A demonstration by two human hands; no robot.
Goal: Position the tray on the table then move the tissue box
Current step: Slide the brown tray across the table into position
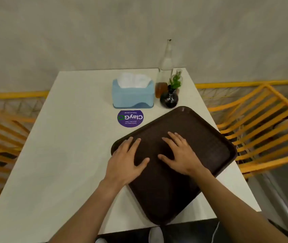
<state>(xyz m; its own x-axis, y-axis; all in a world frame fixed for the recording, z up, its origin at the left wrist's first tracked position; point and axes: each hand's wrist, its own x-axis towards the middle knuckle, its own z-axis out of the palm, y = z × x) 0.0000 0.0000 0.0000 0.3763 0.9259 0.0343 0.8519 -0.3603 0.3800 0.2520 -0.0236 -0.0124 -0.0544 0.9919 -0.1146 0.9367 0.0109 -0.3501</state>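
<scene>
A dark brown tray lies flat on the white table, turned at an angle on the right side, one corner reaching the near edge. My left hand rests palm down on the tray's left rim, fingers spread. My right hand lies flat on the tray's middle, fingers apart. Neither hand grips anything. A light blue tissue box with white tissue on top stands at the far middle of the table, apart from the tray.
A purple round sticker sits between box and tray. Right of the box stand a clear bottle, an amber glass and a dark vase with a green sprig. Yellow slatted chairs flank the table; a grey wall lies behind.
</scene>
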